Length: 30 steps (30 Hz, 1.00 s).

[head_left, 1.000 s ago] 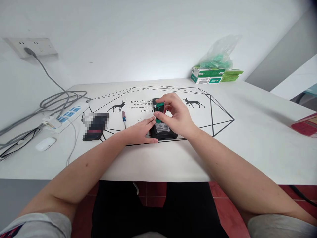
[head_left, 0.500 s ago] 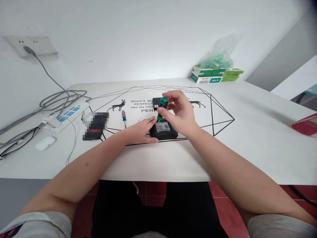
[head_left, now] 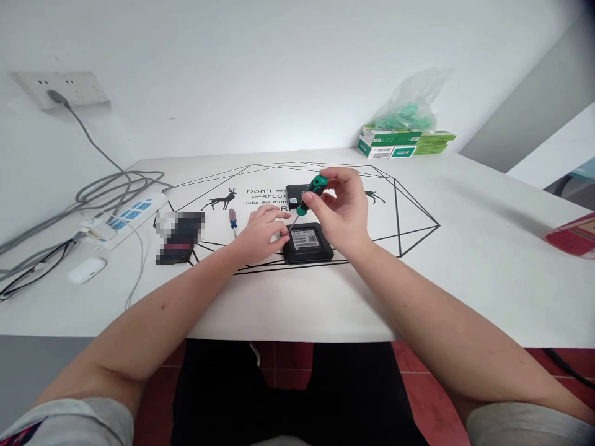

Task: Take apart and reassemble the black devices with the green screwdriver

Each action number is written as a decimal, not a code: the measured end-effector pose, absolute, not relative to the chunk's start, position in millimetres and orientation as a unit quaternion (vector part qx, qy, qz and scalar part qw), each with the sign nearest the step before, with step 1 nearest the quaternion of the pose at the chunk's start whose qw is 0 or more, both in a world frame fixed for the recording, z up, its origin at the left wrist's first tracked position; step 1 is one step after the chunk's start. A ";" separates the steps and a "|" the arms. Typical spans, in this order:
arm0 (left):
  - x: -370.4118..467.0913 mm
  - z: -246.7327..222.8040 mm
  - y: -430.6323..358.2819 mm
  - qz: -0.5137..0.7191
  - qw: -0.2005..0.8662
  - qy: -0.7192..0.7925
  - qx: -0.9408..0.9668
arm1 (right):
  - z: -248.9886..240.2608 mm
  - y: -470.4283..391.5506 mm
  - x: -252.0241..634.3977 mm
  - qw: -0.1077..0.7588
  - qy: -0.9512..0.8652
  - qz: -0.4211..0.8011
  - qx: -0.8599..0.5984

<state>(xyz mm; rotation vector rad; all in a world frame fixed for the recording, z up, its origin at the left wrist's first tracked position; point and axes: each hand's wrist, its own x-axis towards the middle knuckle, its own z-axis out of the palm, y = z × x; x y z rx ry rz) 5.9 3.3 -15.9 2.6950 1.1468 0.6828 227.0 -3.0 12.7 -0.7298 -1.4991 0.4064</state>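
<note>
My right hand is closed around the green and black handle of a screwdriver, which leans with its tip down to the left. At that tip, the thumb and forefinger of my left hand come together in a pinch; whatever they hold is too small to make out. Just below lies a black drive case with a white-labelled drive in it, flat on the table. Behind it is a black flat piece, partly hidden by the screwdriver and my right hand.
A second, small screwdriver lies to the left, beside a dark blurred-out object. Further left are a power strip, cables and a white earbud case. Green and white boxes stand against the wall, with a red box far right.
The screwdriver has lifted off the drive and tilted, its tip now up at the case's left edge. My left hand has left the case's side and drawn its fingers together at the tip.
</note>
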 end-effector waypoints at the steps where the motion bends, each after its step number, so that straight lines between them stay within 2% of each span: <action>1: 5.0 -15.9 4.5 0.225 0.062 0.384 0.893 | 12.4 -2.0 227.5 0.654 -0.662 0.173 -0.322; 6: -5.8 -17.8 18.6 0.223 0.018 0.463 0.857 | 11.2 5.5 232.9 0.662 -0.651 0.151 -0.339; 14: -20.7 -28.1 41.1 0.181 0.012 0.557 0.810 | 7.4 17.7 239.2 0.666 -0.630 0.164 -0.364; 20: -35.9 -9.7 43.4 0.145 -0.045 0.692 0.705 | 7.2 48.3 269.5 0.666 -0.587 0.123 -0.444; 22: -40.5 -3.8 44.2 0.111 -0.009 0.742 0.661 | 5.3 60.7 283.2 0.624 -0.590 0.103 -0.503; 25: -44.5 -1.3 46.0 0.087 0.041 0.765 0.636 | -0.5 72.3 297.1 0.498 -0.607 0.102 -0.611; 28: -47.8 -3.0 48.5 0.174 0.108 0.769 0.605 | -8.4 74.3 299.8 0.369 -0.602 0.118 -0.698; 30: -50.3 -3.4 50.4 0.246 0.156 0.763 0.577 | -12.4 72.5 297.4 0.313 -0.598 0.142 -0.724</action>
